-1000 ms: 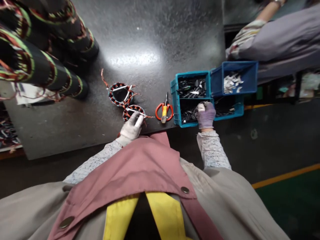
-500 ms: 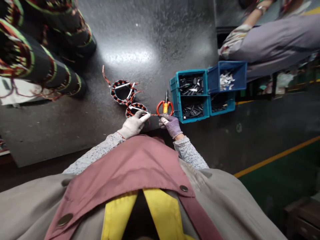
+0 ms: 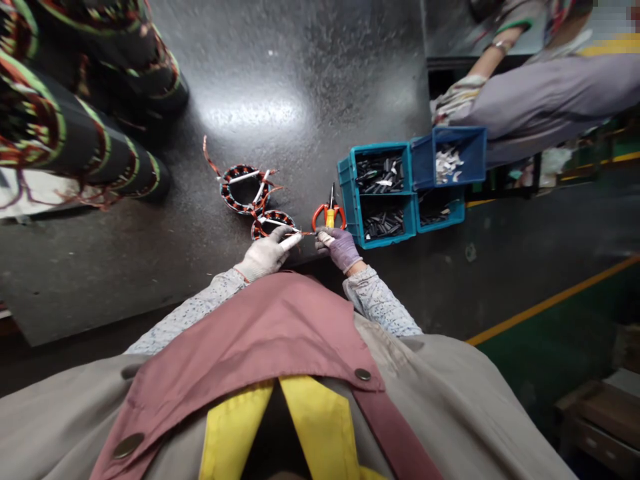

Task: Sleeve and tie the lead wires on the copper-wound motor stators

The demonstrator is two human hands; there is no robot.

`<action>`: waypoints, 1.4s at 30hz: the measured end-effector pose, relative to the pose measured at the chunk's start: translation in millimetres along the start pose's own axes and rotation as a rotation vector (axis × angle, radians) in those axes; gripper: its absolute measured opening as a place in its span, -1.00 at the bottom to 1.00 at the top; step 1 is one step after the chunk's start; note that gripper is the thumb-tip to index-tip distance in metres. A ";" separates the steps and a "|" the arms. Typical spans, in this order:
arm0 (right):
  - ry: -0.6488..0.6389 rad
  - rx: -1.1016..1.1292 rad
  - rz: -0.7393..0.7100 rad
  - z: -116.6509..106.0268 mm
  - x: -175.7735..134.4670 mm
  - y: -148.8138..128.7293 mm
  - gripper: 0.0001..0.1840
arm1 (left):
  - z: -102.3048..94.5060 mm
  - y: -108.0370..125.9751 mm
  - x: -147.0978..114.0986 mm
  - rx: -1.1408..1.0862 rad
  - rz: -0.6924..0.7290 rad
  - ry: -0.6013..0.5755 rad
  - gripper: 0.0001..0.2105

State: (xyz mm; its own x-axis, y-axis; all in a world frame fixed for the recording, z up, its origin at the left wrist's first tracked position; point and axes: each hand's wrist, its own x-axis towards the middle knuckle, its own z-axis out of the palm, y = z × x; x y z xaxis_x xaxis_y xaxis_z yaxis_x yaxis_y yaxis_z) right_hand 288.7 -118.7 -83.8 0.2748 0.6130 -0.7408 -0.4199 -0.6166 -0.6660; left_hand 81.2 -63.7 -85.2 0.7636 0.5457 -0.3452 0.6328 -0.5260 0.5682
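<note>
My left hand (image 3: 267, 255), in a white glove, is closed on a reddish twisted wire lead (image 3: 309, 233) beside the smaller wound motor stator (image 3: 257, 230). In a purple glove, my right hand (image 3: 341, 248) pinches the other end of that lead, which runs straight across the gap between both hands. A second wound stator (image 3: 226, 193) with white sleeves and loose leads touches the smaller one. Just beyond my right fingers lie red-handled scissors (image 3: 343, 217) and a tool with a yellow handle (image 3: 330, 217), a screwdriver by its look.
Teal bins (image 3: 383, 244) with black sleeve pieces stand right of my hands. A blue bin (image 3: 473, 155) of white pieces sits over them. Stacked stators (image 3: 83, 143) rise at the left of the dark table (image 3: 150, 260). A co-worker's leg (image 3: 530, 100) is at upper right.
The view has shifted slightly. Both hands keep their hold on the lead between them; the stators and tools stay in place. The co-worker's arm has moved a little.
</note>
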 end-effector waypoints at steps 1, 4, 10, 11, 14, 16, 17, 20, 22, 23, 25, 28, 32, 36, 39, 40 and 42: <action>-0.001 0.007 0.015 1.1 1.4 0.0 -0.52 | 0.0 0.0 0.1 -0.001 -0.001 0.003 -0.45; -0.004 -0.001 0.045 2.1 5.0 0.2 -0.56 | -0.3 0.4 0.1 -0.006 -0.008 0.004 -0.47; 0.000 -0.072 0.050 -1.8 8.6 -5.9 -0.60 | -2.3 3.5 -0.3 -0.001 -0.031 -0.025 -0.45; -0.004 -0.095 0.037 -2.6 8.6 -7.4 -0.59 | -2.3 3.8 -0.2 0.004 -0.032 -0.025 -0.45; -0.042 -0.194 -0.008 -4.4 7.2 -10.1 -0.57 | -1.0 3.1 0.6 0.004 -0.028 -0.018 -0.46; -0.073 -0.249 -0.022 -4.3 5.9 -9.7 -0.57 | 0.9 1.2 1.3 -0.007 -0.020 -0.005 -0.47; -0.086 -0.267 -0.019 -3.5 5.6 -8.8 -0.58 | 2.0 0.1 1.6 -0.014 -0.013 0.002 -0.47; -0.097 -0.309 -0.025 0.8 7.3 -5.1 -0.64 | 5.0 -3.2 2.3 -0.027 0.010 0.018 -0.48; -0.089 -0.379 -0.090 3.0 9.3 -3.5 -0.72 | 5.9 -4.6 2.4 -0.023 0.013 0.026 -0.48; -0.088 -0.418 -0.137 2.9 9.8 -3.3 -0.75 | 5.9 -5.2 2.4 -0.016 0.011 0.030 -0.48; -0.101 -0.473 -0.207 0.2 8.5 -3.9 -0.75 | 5.3 -6.3 2.2 -0.001 0.016 0.029 -0.49; -0.133 -0.463 -0.169 -3.8 1.3 -3.8 -0.70 | 3.8 -8.7 1.3 0.012 0.049 0.028 -0.51; -0.186 -0.461 -0.041 10.9 -5.3 4.6 -0.84 | 2.3 -13.5 -1.3 0.021 0.093 0.071 -0.53; -0.228 -0.443 -0.015 38.1 0.8 15.0 -0.77 | 2.9 -17.2 -0.8 0.078 0.085 0.084 -0.56; -0.298 -0.396 -0.002 50.1 7.6 16.6 -0.72 | -0.5 -14.4 -2.9 0.091 0.064 0.089 -0.55; -0.311 -0.373 0.009 49.3 8.7 15.0 -0.71 | -4.6 -11.6 -6.3 0.089 0.067 0.074 -0.54; -0.293 -0.372 -0.032 35.9 8.4 8.1 -0.75 | -20.1 -5.0 -17.1 0.089 0.101 -0.002 -0.51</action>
State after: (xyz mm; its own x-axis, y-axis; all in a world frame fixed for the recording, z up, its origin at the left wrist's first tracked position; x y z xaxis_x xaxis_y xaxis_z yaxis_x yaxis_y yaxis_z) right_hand 256.5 -100.8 -92.3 0.0043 0.7151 -0.6990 -0.0624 -0.6975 -0.7139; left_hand 62.4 -57.3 -67.2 0.8242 0.4859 -0.2908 0.5614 -0.6342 0.5316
